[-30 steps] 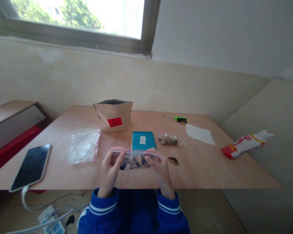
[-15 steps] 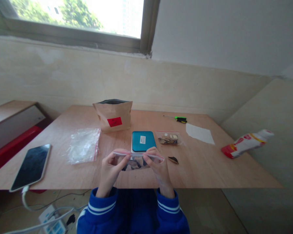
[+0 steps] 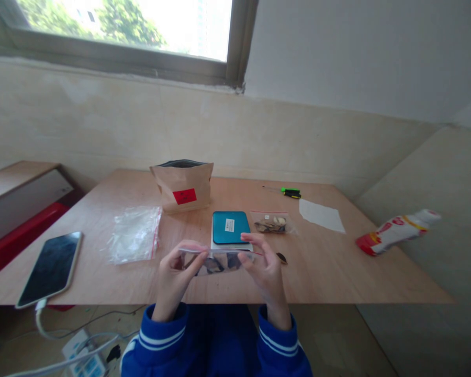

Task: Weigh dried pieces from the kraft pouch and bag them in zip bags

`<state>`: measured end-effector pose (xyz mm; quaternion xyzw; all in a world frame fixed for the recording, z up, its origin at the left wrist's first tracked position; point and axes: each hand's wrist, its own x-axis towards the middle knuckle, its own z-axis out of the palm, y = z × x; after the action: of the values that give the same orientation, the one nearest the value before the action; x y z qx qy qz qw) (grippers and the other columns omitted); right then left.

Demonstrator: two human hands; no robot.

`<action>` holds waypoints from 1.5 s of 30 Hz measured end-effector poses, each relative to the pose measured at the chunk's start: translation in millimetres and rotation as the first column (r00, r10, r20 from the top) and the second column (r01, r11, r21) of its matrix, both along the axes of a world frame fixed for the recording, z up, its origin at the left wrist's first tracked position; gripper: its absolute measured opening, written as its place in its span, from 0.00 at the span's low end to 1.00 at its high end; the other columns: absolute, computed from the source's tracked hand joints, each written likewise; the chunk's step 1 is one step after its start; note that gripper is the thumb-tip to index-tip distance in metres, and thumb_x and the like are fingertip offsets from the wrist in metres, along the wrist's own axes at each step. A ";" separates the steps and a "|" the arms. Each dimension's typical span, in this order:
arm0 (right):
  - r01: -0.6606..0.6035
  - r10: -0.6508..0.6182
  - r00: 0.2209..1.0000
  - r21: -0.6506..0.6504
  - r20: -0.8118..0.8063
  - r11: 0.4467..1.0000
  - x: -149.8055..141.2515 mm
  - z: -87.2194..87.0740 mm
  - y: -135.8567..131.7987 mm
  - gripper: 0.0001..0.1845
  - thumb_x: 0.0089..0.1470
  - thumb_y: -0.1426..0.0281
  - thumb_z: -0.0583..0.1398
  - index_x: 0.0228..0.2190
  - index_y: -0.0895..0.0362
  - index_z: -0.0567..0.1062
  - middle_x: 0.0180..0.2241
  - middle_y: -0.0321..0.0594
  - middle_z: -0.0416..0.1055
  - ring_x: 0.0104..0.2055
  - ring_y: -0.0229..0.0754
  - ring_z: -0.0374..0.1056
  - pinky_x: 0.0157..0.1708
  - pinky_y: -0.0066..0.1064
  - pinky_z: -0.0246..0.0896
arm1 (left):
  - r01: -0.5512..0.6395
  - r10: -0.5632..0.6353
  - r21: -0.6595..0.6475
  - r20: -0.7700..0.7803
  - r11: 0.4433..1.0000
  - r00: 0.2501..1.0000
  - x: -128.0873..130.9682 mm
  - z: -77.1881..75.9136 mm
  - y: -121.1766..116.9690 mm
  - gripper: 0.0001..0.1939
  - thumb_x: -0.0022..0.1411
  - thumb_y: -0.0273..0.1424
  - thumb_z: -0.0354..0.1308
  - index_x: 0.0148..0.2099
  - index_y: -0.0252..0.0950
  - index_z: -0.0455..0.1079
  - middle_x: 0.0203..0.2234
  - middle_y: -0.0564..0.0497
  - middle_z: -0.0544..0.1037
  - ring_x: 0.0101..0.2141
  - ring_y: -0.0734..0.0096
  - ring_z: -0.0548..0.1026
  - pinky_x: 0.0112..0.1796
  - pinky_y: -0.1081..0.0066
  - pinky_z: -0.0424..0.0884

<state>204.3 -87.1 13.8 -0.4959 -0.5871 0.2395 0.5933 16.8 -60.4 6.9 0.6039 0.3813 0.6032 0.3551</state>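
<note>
Above the near edge of the desk [image 3: 325, 285], at mid-width: bag [image 3: 220, 264], part-filled with dark pieces. Pinched toward the left end of the seal by the left hand [image 3: 176, 277]. Changed within the last half second: right hand [image 3: 269, 275], from close pinch on the seal to wide spread of thumb and index finger, close to the right end. Probable effect: bag supported mainly from the left. Closed or open at the seal: cannot tell. Just beyond the right hand, partly covered by it: loose piece [image 3: 282, 258]. Farther, near desk centre: teal box [image 3: 230, 225], with second bag [image 3: 271, 224] just to the right. Toward the far edge, left of centre: pouch [image 3: 163, 196].
</note>
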 end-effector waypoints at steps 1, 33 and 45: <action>0.057 -0.062 0.991 0.038 0.123 0.998 -0.6 6.2 -3.6 0.14 0.53 0.66 0.64 0.43 0.50 0.75 0.43 0.40 0.72 0.48 0.45 0.68 0.50 0.40 0.60 | 0.018 -0.018 0.027 -0.025 0.999 1.000 0.4 0.7 -1.0 0.01 0.56 0.27 0.64 0.33 0.38 0.75 0.29 0.52 0.79 0.33 0.73 0.77 0.32 0.77 0.73; 0.111 -0.177 0.884 0.173 0.433 0.979 -30.0 21.3 -9.2 0.06 0.59 0.72 0.59 0.29 0.54 0.70 0.28 0.32 0.74 0.33 0.40 0.67 0.48 0.37 0.50 | 0.102 -0.092 0.042 -0.188 0.994 0.978 12.7 17.5 -5.5 0.01 0.59 0.27 0.61 0.34 0.37 0.75 0.29 0.53 0.78 0.31 0.75 0.77 0.31 0.78 0.73; 0.281 -0.343 0.825 0.201 0.448 0.938 -41.3 2.5 -0.3 0.09 0.63 0.67 0.55 0.29 0.52 0.69 0.30 0.36 0.72 0.40 0.44 0.64 0.49 0.40 0.47 | -0.016 0.006 -0.059 -0.177 0.998 0.984 19.7 11.5 -10.3 0.06 0.60 0.34 0.61 0.36 0.38 0.74 0.30 0.52 0.78 0.31 0.72 0.77 0.32 0.75 0.72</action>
<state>163.0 -87.4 16.3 -0.5902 -0.6395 -0.0280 0.4919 36.6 -70.7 18.4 0.6419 0.4325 0.5376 0.3345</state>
